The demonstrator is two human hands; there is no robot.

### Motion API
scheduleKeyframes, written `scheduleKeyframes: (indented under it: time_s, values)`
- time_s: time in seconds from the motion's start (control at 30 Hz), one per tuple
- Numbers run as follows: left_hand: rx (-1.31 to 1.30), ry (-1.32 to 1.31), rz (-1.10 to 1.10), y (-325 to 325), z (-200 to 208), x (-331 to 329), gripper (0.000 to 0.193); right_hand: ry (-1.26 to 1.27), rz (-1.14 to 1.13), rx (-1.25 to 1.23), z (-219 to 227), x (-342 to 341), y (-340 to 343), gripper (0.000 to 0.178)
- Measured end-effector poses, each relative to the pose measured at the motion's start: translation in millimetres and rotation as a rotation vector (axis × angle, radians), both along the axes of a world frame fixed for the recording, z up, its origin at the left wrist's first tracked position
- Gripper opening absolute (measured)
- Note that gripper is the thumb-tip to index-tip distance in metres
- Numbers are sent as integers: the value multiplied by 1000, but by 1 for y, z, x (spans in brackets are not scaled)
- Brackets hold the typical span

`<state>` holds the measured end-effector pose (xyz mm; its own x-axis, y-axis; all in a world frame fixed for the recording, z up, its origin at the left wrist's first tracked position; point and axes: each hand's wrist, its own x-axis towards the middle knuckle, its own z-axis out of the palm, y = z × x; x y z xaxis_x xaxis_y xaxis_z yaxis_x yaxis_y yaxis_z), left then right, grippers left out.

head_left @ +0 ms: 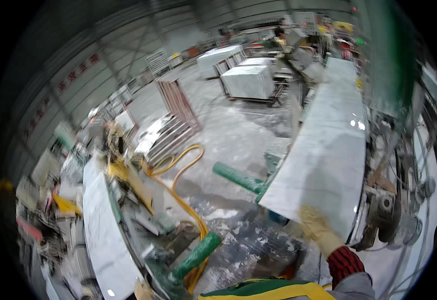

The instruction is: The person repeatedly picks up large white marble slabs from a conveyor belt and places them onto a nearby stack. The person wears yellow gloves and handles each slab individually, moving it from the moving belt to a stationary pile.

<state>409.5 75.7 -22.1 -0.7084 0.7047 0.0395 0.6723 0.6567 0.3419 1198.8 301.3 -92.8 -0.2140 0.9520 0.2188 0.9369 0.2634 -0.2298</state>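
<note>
A long white marble-like slab with faint grey veins lies lengthwise on the right and runs away from me. My right hand, in a pale yellow work glove, is at the slab's near end with its fingers closed over the edge; motion blur softens the fingers. At the lower left, another long white slab lies on a machine. Beside its near end a small beige patch, apparently my left hand's glove, just enters at the lower edge. Its fingers are hidden.
Green rollers stick out into the aisle from both sides. A yellow hose loops across the wet, stained floor. Further off stand a reddish rack and stacked white blocks. Machinery with a motor lines the right.
</note>
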Motion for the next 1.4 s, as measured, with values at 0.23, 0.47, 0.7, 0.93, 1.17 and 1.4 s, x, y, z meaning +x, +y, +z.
scheduleKeyframes:
  time_s: [0.23, 0.47, 0.7, 0.93, 1.17, 1.4]
  values:
    - [-103, 159, 115, -61, -25, -80, 53, -68, -497, 152, -25, 93, -130, 46]
    - [84, 352, -79, -98, -60, -127, 53, -154, -945, -83, -19, 13, -202, 47]
    - [86, 383, -31, -91, -56, -108, 55, 88, -216, -94, -60, -167, -150, 52]
    - [-4, 243, -61, -106, -51, -112, 55, 267, 628, -255, 7, -434, -66, 48]
    - [55, 309, -208, -143, -36, -91, 52, 573, 1122, -204, 66, -639, -116, 43]
    - [-29, 239, -246, -159, 4, -139, 42, 297, 1100, -78, 46, -746, -140, 62]
